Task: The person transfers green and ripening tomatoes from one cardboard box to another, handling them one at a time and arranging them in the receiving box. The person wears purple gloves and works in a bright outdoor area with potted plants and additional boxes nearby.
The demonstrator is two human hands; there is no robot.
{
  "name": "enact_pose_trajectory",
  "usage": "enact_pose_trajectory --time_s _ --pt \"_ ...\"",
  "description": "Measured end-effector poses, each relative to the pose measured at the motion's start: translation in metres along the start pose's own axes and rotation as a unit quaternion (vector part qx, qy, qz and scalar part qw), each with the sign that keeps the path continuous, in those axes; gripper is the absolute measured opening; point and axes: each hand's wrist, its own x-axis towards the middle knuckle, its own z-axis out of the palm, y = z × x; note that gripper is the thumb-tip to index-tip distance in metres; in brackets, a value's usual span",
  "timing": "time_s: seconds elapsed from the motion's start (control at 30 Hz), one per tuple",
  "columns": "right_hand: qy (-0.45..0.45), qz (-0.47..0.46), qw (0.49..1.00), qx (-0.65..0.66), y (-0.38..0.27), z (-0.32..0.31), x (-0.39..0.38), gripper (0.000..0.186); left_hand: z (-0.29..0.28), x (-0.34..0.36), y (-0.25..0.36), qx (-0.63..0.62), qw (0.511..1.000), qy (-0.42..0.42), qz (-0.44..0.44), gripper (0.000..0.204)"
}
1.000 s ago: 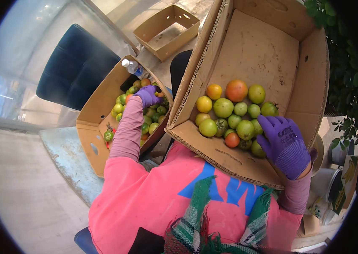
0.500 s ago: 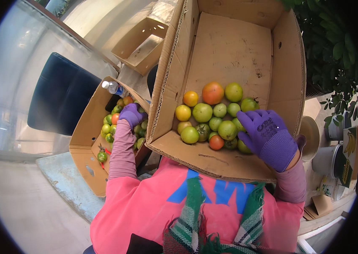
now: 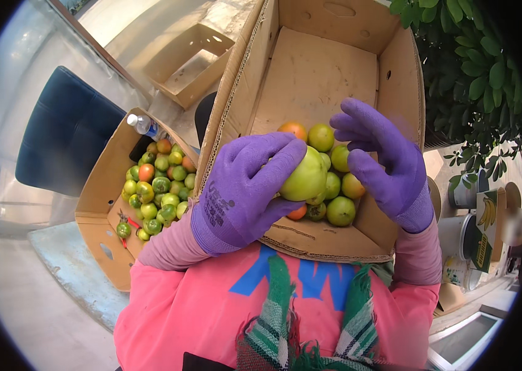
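Note:
Both my hands wear purple gloves and are over the large cardboard box (image 3: 400, 68) in front of me. My left hand (image 3: 242, 191) grips a large green tomato (image 3: 307, 173) above other green and orange tomatoes (image 3: 340, 211) in that box. My right hand (image 3: 384, 164) hovers at the right of the held tomato, fingers apart and raised, with nothing visible in it. At the left, a smaller cardboard box (image 3: 100, 247) holds many mixed green and reddish tomatoes (image 3: 161, 184), red-handled snips (image 3: 123, 217) and a plastic bottle (image 3: 144, 127).
An empty cardboard box (image 3: 181, 86) lies beyond the left one. A dark seat back (image 3: 60, 130) stands at the left beside plastic sheeting (image 3: 14, 68). Leafy plants (image 3: 477, 68) are at the upper right, with white buckets (image 3: 458, 238) and a banana-print carton (image 3: 488, 216) below.
My left hand has come out of the left box to the large box, now holding a green tomato. My right hand has risen from the tomatoes, fingers upward.

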Motion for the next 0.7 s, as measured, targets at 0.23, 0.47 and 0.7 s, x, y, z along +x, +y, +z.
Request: enact_pose_trajectory --time_s 0.23,0.47,0.7 --pt "-0.255 0.051 0.964 -0.050 -0.015 0.011 0.007 0.066 0.030 -0.016 -0.004 0.023 0.996 -0.032 0.084 0.063" --pt "-0.142 -0.046 0.882 -0.448 0.077 -0.054 0.064 0.055 0.030 -0.004 0.000 0.010 0.978 -0.207 0.008 0.058" --pt "-0.475 0.142 0.639 -0.588 0.121 -0.044 0.093 0.053 0.030 -0.009 -0.002 -0.006 0.971 -0.239 -0.011 0.049"
